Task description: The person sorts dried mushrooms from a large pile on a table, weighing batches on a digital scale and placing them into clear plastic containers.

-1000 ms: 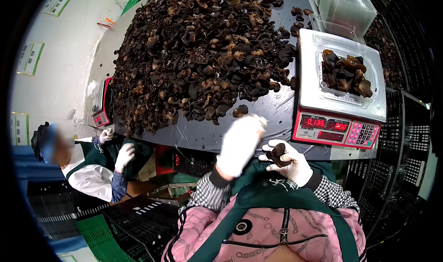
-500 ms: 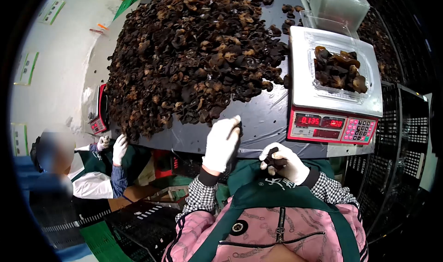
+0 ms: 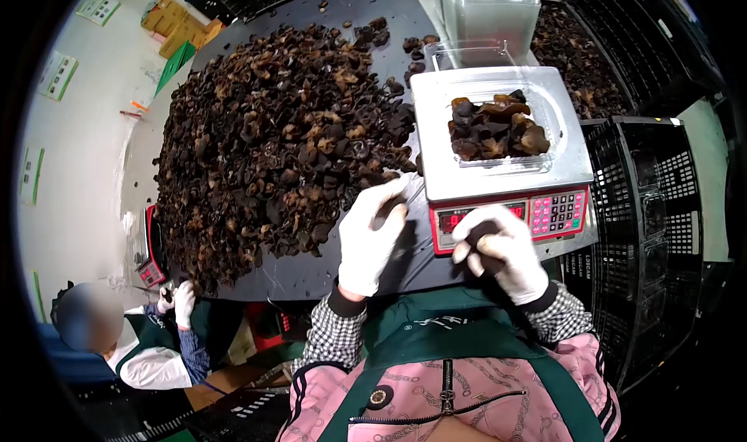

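Your right hand [image 3: 502, 251], in a white glove, is curled around a small clump of wrinkled, brown-black fungus [image 3: 484, 243], holding it in front of the red-bodied digital scale with a silver metal plate [image 3: 506, 179] and covering part of its display; you cannot tell from this view whether the glove touches the scale. Your left hand [image 3: 372, 236], also white-gloved, is just left of the scale, its thumb parted wide from the fingers and its fingertips close to the near right edge of a broad heap of loose brown-black fungus [image 3: 264, 142]; contact there is unclear. That heap spreads left of the scale over the dark grey tabletop [image 3: 303, 278]. On the scale's plate lies a clear plastic tray [image 3: 542, 109] with a small pile of glossy brown and black fungus pieces [image 3: 498, 131] in it. Just beyond the scale stands a tall stack of clear plastic containers [image 3: 490, 18], and to its right are black plastic crates with slotted walls [image 3: 669, 185]. Well to the left of the scale, across the heap, you have a smaller red scale [image 3: 149, 267] and a co-worker in a dark green apron [image 3: 156, 356], whose white-gloved hands [image 3: 184, 306] are by the heap's edge.
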